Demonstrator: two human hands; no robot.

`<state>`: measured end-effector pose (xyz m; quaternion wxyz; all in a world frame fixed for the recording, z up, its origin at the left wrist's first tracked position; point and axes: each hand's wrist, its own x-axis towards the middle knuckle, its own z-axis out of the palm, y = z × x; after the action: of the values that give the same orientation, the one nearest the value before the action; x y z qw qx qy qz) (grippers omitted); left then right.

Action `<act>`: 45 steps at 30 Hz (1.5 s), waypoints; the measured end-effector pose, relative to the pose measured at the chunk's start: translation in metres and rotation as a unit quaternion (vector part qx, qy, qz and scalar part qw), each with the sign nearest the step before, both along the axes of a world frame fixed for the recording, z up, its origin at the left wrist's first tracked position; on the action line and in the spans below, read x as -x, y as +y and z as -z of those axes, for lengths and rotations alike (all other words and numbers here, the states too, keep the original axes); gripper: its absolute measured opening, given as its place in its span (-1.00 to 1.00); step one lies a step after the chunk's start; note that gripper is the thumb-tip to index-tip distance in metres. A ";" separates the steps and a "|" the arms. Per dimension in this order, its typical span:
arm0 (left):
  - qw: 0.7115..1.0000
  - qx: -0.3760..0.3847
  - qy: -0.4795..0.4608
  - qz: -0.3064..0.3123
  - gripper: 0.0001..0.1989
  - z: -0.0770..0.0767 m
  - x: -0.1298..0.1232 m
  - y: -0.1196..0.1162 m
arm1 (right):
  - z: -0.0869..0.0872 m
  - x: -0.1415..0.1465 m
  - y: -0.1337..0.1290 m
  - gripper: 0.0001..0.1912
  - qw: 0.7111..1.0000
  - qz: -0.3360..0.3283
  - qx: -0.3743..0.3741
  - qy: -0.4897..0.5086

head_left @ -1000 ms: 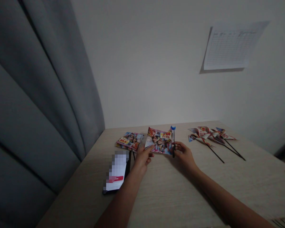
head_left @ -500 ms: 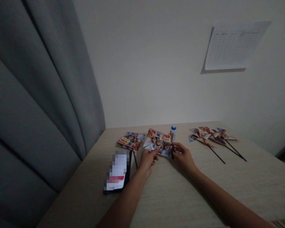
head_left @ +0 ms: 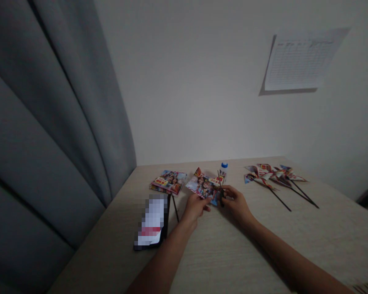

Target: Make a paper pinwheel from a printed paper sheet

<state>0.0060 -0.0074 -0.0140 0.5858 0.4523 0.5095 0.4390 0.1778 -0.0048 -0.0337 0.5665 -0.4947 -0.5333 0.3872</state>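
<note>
I've got both hands on the table, working a printed paper sheet near the far edge. My left hand pinches the sheet's near-left side, fingers closed on it. My right hand is closed around the scissors, dark blades pointing up at the sheet's right edge; too dim to tell if the blades are apart. A small white bottle with a blue cap stands just behind the scissors. Stack of printed sheets lies to the left, phone and a thin black stick nearer me. Finished paper pinwheels sit well apart on the right. Grey curtain on the left, a paper chart on the wall.
</note>
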 end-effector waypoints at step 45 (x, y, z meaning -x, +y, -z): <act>0.977 -0.049 -0.058 -0.200 -0.56 -0.013 0.022 0.015 | -0.002 -0.008 -0.025 -0.70 0.967 -0.215 0.042 -0.133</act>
<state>-0.0155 0.0072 -0.0007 0.4920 0.3429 0.5326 0.5972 0.1860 -0.0295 -0.0316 0.3728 -0.4385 -0.6809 0.4528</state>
